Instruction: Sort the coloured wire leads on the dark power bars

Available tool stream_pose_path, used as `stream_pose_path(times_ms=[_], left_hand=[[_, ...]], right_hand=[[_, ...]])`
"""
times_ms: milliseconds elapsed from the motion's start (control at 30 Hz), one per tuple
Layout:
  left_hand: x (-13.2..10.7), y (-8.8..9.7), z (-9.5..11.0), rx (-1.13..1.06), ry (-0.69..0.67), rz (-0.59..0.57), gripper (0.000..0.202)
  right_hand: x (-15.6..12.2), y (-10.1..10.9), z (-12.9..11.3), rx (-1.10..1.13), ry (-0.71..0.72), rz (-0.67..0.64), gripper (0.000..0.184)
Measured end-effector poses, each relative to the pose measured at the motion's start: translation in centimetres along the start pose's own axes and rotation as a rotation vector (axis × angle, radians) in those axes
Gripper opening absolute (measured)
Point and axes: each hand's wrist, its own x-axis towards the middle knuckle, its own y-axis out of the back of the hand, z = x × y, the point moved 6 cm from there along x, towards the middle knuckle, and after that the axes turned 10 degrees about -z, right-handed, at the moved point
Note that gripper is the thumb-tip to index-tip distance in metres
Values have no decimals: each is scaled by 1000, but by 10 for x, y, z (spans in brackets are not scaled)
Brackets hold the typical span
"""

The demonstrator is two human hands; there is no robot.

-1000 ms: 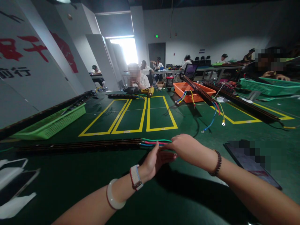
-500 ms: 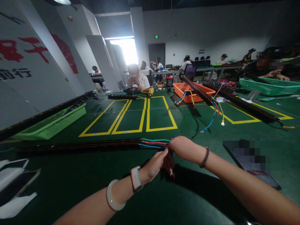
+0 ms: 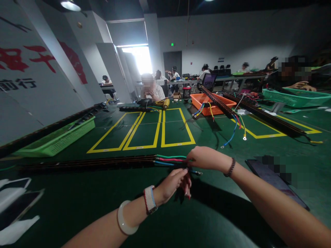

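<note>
Filling most of the space before me, the green table (image 3: 165,234) carries the long black bar (image 3: 90,162), which lies on my side of the yellow outlines (image 3: 178,144) and reaches left from near my hands; it is straight and narrow, dark nearly all over, with thin copper-brown lines running along its length; my right hand (image 3: 205,159) arches over the wires at the bar's right end, its fingertips closed on the green and red wires (image 3: 168,159), which come out side by side; my left hand (image 3: 172,186) sits just below, thumb up beside the blue wire (image 3: 164,163) and fingers partly curled, though I cannot tell whether they grip anything; past my thumb a bright metal lug (image 3: 199,173) pokes out to the right; as for writing, the red characters (image 3: 40,58) on the wall (image 3: 15,113) to my left are biggest, 干 being the one I can read; below them are smaller black characters (image 3: 19,83), 前行; the white labels (image 3: 139,147) on the outlines' near edges are too tiny to read.
</note>
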Motion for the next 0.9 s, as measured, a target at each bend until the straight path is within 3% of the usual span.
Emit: stream_pose_path(times_ms=[67,167,400,667,900], left_hand=[[0,-1,1,25,2,-14,41],[0,-2,3,58,2,-22,42],[0,-5,4,53,-12,-23,42],[-1,-5,5,64,-12,-26,41],[-1,-8,2,79,-5,-122,41]], right_hand=[[5,7,7,48,-47,142,19],[20,-1,15,204,-30,297,21],[50,-41,16,523,150,285,43],[53,-38,6,175,20,372,50],[79,-23,-33,182,76,360,70]])
